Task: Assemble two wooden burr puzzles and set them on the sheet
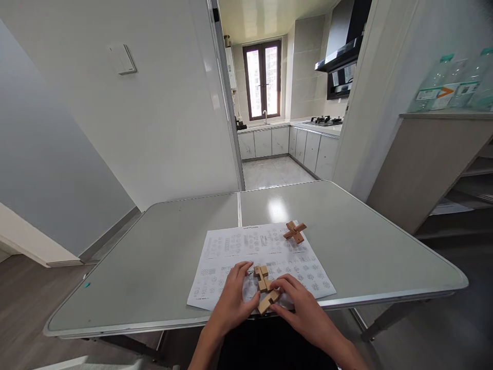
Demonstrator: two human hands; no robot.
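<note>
Light wooden puzzle pieces (263,272) with notches lie on the printed sheet (215,246) near the table's front edge. My right hand (298,303) pinches one end of a notched wooden puzzle piece (265,304) between thumb and fingers, just in front of the others. To the left of the pieces, my left hand (234,295) is curved with thumb and fingers apart. Its thumb tip is close to the held piece; whether it touches is hard to tell. A darker wooden cross-shaped puzzle (295,232) rests assembled at the sheet's far right corner.
The grey table (154,267) has a pale rim and a seam across it. A small teal bit (87,284) lies at its left side. Plastic bottles (435,85) stand on a cabinet (423,154) at right. Beyond a doorway is a kitchen with a window (263,79).
</note>
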